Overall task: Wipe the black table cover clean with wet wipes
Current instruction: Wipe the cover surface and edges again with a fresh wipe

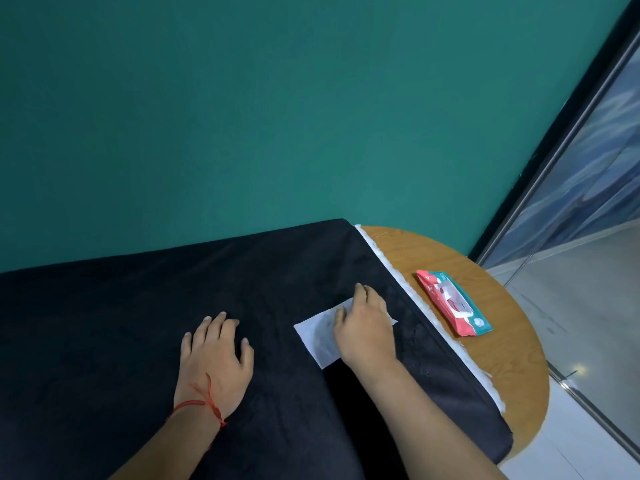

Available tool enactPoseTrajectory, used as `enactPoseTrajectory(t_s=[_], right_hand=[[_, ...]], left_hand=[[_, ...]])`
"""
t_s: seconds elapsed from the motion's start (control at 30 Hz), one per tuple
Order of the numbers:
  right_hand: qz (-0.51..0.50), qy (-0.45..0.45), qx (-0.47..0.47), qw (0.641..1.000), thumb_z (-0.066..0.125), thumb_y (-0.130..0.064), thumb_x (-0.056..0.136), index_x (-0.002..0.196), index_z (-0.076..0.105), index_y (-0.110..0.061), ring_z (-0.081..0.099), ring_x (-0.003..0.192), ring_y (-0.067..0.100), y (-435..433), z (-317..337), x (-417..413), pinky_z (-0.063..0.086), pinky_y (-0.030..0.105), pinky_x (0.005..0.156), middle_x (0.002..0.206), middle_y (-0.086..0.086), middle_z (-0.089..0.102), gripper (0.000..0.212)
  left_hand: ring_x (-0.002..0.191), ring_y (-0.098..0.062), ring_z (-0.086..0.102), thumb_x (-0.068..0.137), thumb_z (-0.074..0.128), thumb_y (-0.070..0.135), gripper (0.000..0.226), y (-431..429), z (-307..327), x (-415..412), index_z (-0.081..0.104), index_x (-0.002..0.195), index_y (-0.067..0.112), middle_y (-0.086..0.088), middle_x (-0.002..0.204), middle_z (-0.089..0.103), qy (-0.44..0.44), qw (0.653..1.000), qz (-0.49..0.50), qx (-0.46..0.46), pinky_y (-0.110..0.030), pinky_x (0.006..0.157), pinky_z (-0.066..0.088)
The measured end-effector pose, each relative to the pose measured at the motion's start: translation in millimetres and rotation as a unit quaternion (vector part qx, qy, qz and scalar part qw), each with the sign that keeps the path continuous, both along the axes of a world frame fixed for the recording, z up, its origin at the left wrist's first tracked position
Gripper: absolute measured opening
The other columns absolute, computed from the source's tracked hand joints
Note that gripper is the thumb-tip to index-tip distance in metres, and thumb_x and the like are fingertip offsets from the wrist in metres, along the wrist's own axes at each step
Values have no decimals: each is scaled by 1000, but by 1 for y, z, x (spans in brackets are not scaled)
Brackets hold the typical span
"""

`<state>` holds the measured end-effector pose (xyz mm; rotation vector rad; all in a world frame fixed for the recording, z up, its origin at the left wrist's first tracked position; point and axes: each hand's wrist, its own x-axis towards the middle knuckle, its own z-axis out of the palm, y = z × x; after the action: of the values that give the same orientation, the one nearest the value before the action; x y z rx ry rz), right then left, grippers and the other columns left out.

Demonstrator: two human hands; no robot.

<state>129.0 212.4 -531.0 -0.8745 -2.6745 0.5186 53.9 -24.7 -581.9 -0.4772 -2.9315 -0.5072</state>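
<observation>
right hand (363, 332): fingers flat, pressing the white rectangular wet wipe (320, 336) onto the black fabric table cover (138, 323) | left hand (216, 351): spread flat, holding nothing, probably pinning cloth | red-teal wipes pack (453, 303): parked on round wooden table (512, 341), within reach

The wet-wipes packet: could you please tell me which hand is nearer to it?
Right. The right hand presses a wipe on the black cover, just left of the packet; the left hand rests flat farther left.
</observation>
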Motion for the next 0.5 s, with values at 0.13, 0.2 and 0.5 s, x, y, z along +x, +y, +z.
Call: enactPoseTrajectory(t_s=[0.13, 0.2, 0.5], right_hand=[[-97, -158, -108, 977, 25, -58, 109, 167, -3, -1, -7, 163, 31, -29, -1, -30, 4, 52, 131, 177, 15, -6, 86], [-110, -187, -95, 972, 15, -64, 107, 164, -12, 2, -17, 162, 33, -36, -10, -39, -3, 57, 130, 175, 17, -16, 91], [201, -190, 88, 957, 3, -82, 97, 168, -7, -7, -19, 162, 24, 5, -31, -36, -7, 55, 130, 177, 10, -14, 103]], left_hand=[[151, -24, 38, 103, 48, 39, 43, 0, 2, 2, 60, 140, 21, -1, 155, 53, -5, 1000, 2, 0, -53, 126, 27], [152, -24, 37, 103, 48, 39, 43, 0, 2, 2, 60, 140, 20, -1, 155, 53, -5, 1000, 3, 2, -52, 126, 26], [152, -24, 37, 103, 47, 39, 44, 1, 1, -1, 59, 141, 21, -2, 156, 52, -7, 1000, 1, -9, -53, 126, 26]])
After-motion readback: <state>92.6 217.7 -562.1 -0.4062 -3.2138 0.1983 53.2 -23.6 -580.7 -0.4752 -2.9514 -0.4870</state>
